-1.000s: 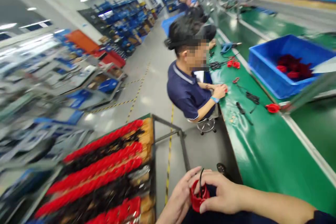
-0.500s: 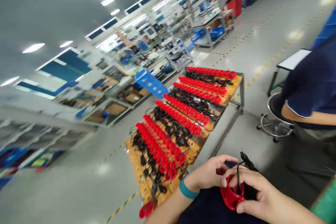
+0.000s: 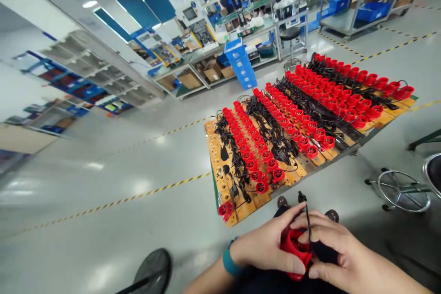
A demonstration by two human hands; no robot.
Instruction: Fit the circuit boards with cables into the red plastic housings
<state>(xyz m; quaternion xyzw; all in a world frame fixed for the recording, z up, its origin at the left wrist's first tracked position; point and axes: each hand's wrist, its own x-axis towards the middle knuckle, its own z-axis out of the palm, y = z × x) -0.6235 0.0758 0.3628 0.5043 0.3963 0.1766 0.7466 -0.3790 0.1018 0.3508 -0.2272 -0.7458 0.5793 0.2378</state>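
Low in the view, a red cup-shaped plastic housing [image 3: 295, 244] sits between my two hands above my lap. My left hand [image 3: 265, 245] wraps round its left side, with the thumb across the front. My right hand [image 3: 332, 243] grips the right side, its fingers over the open top and its thumb near the lower edge. A black cable [image 3: 308, 220] rises out of the housing past my right fingers to a dark connector end [image 3: 302, 196]. What lies inside the housing is mostly hidden by my fingers.
Ahead stands a wooden-topped table [image 3: 253, 209] bearing rows of red housings [image 3: 303, 126] and bundled black cables [image 3: 272, 133]. One red housing [image 3: 226, 210] lies at its near left corner. A wheeled stool [image 3: 403, 190] is at right, a round black base [image 3: 153, 271] at lower left, stacked blue bins [image 3: 241, 64] behind.
My view has swung left and down, so the table appears further right and the co-worker has left the frame. My left hand has closed further round the red housing.
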